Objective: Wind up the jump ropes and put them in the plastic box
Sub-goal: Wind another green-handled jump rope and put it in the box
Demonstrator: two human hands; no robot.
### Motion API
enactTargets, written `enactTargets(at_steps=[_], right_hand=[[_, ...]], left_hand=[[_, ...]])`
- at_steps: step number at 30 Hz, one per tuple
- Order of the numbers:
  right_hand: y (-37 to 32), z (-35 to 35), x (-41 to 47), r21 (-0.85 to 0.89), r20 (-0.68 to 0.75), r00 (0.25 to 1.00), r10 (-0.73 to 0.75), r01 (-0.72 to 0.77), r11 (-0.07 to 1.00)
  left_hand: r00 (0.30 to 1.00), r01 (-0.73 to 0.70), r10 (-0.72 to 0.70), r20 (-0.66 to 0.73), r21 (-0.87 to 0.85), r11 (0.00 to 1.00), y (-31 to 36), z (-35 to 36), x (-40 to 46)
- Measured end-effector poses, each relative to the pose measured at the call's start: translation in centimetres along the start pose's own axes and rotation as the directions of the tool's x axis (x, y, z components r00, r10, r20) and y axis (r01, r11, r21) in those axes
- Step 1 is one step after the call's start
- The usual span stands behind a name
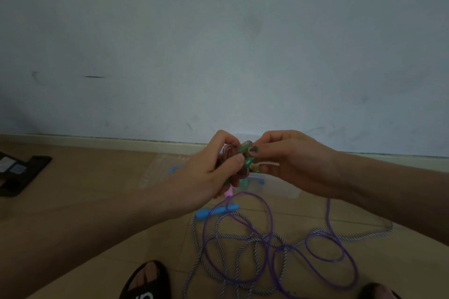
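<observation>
Both my hands hold a wound-up jump rope bundle (239, 162) with a reddish cord and green handles, raised above the floor. My left hand (206, 172) grips the coils, thumb pressed on top. My right hand (286, 160) pinches a green handle end at the bundle's top. Behind and below the hands lies the clear plastic box (279, 188), mostly hidden. On the floor lie a purple rope (269, 223) with a pink handle (228, 192) and a striped white-blue braided rope (218, 245) with a blue handle (216, 211), tangled together in loose loops.
The box's clear lid (158, 167) lies flat on the wooden floor left of the box. A black object (21, 172) rests at the far left. My feet in black sandals (145, 281) sit at the bottom edge. A pale wall rises behind.
</observation>
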State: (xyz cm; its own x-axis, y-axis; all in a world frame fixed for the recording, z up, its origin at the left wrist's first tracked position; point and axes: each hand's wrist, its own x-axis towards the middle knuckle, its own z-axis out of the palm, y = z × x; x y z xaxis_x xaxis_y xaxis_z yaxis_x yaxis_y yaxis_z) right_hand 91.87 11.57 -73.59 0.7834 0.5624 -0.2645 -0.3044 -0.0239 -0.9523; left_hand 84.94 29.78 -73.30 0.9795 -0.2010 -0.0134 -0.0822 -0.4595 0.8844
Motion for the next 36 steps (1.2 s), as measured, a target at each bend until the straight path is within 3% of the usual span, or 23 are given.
enactTargets(at_steps=[10,15,22,31,36], right_hand=[[-0.2,-0.6,0.2,0.068,0.043,0.999,0.018,-0.021,0.997],[-0.3,-1.5,0.4,-0.025,0.097,0.995,0.036,-0.034,0.999],[0.7,-0.1,0.7,-0.027,-0.115,0.987,-0.112,0.11,0.994],[0.9,0.2,0.4,0.164,-0.075,0.997,-0.036,0.048,0.985],[1.3,0.4,0.2,0.079,-0.148,0.983,-0.108,0.12,0.99]], left_hand=[[1.0,-0.019,0.02,0.019,-0.027,0.999,0.1,-0.1,0.3],[0.999,-0.022,0.023,0.031,-0.022,1.0,-0.1,-0.1,-0.1],[0.997,-0.067,0.068,-0.04,0.015,0.998,-0.7,-0.1,0.6],[0.997,-0.081,0.081,-0.017,-0.044,0.996,-0.6,-0.2,0.4],[0.999,-0.044,0.044,-0.005,-0.079,0.996,-0.8,-0.2,0.6]])
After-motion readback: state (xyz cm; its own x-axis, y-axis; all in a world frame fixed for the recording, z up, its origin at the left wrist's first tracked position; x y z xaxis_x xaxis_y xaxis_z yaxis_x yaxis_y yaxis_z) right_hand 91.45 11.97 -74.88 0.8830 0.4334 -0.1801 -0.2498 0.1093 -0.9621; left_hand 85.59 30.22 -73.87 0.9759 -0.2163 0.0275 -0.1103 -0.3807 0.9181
